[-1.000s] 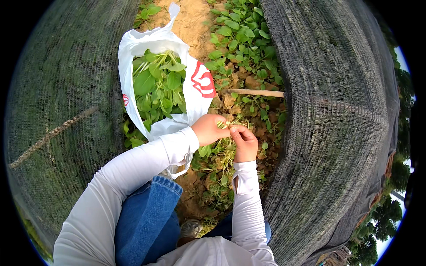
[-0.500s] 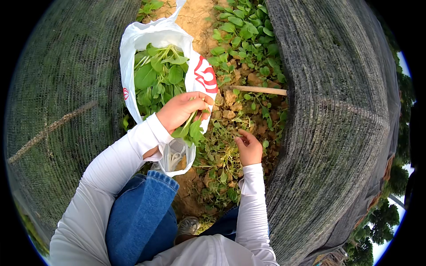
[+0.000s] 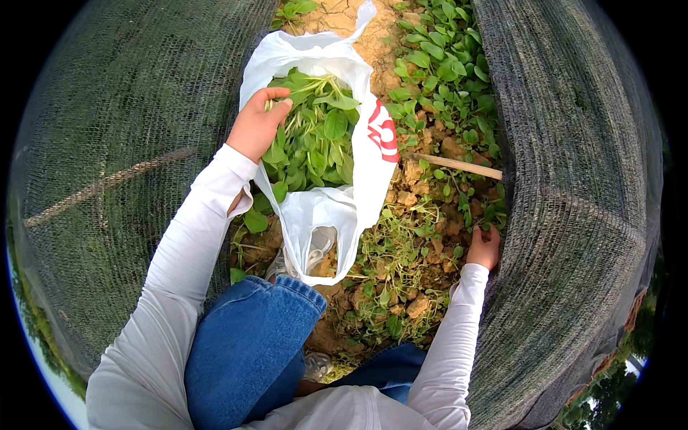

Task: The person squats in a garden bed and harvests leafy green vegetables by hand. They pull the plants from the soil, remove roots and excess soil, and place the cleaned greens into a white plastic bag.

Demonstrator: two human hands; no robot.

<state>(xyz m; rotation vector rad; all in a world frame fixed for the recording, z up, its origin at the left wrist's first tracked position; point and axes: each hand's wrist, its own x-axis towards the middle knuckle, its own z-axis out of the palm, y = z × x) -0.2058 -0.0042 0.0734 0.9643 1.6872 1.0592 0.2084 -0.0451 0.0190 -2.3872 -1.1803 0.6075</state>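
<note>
Up swung the left hand (image 3: 259, 127), nearer the leafy greens (image 3: 319, 147) at upper centre, the right hand (image 3: 484, 246) reaching centre-right seedlings (image 3: 493, 213), both grips unclear.

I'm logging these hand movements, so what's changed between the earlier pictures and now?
The left hand, beside the right hand a second ago, has moved forward and left to the left side of the white bag, over the greens inside; whether it released its leafy bunch is unclear. The right hand has moved right, near the right-hand net; its grip is unclear. The open bag and wooden stick stayed.
</note>
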